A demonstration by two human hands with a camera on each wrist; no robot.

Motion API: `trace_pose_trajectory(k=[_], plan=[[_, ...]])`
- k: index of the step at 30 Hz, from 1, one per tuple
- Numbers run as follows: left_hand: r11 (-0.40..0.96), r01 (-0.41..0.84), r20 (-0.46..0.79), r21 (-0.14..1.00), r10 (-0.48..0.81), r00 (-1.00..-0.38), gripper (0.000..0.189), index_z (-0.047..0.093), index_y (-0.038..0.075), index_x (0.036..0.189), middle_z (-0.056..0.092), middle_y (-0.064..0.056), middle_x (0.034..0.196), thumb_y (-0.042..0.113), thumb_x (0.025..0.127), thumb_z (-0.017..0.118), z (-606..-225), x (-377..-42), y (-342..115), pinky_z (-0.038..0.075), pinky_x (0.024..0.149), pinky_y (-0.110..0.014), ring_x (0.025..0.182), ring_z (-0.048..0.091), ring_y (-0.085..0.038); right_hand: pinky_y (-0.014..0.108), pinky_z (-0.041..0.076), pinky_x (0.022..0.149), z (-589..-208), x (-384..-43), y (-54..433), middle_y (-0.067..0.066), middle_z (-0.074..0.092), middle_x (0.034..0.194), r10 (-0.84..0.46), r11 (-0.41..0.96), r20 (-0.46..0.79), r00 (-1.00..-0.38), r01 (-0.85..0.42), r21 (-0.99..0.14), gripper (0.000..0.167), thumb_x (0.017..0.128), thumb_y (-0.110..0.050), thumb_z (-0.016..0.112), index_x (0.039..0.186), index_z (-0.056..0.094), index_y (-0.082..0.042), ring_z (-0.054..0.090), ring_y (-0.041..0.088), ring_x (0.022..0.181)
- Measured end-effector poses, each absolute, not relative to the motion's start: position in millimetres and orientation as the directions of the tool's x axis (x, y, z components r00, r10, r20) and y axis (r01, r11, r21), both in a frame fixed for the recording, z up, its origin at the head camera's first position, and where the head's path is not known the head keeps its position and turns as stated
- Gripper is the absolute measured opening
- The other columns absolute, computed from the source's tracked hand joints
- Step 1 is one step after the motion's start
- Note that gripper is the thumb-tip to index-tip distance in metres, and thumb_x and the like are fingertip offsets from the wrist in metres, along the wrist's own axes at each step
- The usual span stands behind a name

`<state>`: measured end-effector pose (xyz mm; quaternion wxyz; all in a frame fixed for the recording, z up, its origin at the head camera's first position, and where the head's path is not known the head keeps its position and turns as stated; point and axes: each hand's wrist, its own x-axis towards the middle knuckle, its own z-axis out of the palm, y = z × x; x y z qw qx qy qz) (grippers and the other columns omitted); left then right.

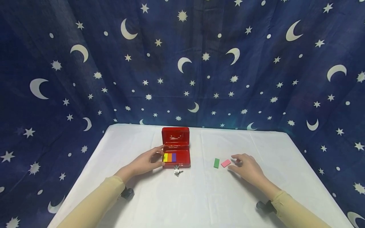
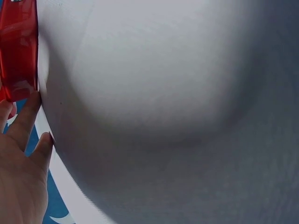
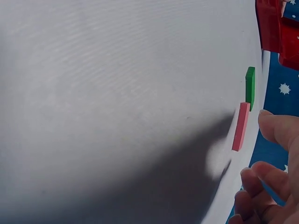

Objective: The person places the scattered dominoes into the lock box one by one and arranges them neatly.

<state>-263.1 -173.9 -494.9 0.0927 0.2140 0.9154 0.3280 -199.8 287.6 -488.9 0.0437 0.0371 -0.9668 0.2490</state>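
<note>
1. A pink block lies on the counter, just beside the parted fingers of the right hand.
2. The left hand, fingers spread, touches the red box.

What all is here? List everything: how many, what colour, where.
Backdrop: one, starry dark blue, at back
Cloth: one, white, beneath box
Red box: one, open, on cloth
Inner blocks: three, yellow, orange, purple, inside box
Metal pieces, apparently keys: one cluster, silvery, box front
Green block: one, right of box
Pink block: one, right of green block
Wrist cameras: two, dark, at wrists
Sleeves: two, pale yellow, on forearms
Left hand: one, at box's left side
Right hand: one, beside pink block
</note>
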Motion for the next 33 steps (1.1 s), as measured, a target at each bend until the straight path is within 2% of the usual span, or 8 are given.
trace_pose_trajectory(k=[8,16,33], plan=[[0.706,0.298,-0.059,0.643,0.434,-0.899,0.047,0.056,0.034,0.125,0.035,0.017,0.162,0.054,0.088,0.076,-492,-263,-174,0.032,0.116,-0.059,0.150,0.034,-0.020,0.056,0.050,0.093,-494,-197,283,0.014,0.068,0.109,-0.021,0.877,0.064,-0.998,-0.049,-0.478,0.061,0.083,-0.043,0.083,0.125,0.067,-0.001,0.062,0.036,0.104],[0.707,0.285,-0.069,0.647,0.427,-0.902,0.049,0.056,0.033,0.126,0.035,0.017,0.162,0.054,0.087,0.076,-492,-262,-174,0.032,0.116,-0.061,0.149,0.035,-0.020,0.047,0.050,0.082,-500,-204,274,0.007,0.062,0.095,0.014,0.876,0.014,-1.000,0.005,-0.483,0.057,0.082,-0.045,0.082,0.116,0.067,-0.002,0.057,0.026,0.090],[0.705,0.312,-0.054,0.637,0.445,-0.894,0.046,0.057,0.031,0.125,0.034,0.017,0.162,0.051,0.089,0.075,-492,-263,-172,0.031,0.117,-0.058,0.151,0.032,-0.020,0.042,0.049,0.074,-503,-210,271,0.005,0.060,0.090,0.034,0.890,0.012,-0.999,0.024,-0.455,0.050,0.082,-0.044,0.082,0.108,0.066,-0.004,0.054,0.023,0.083]])
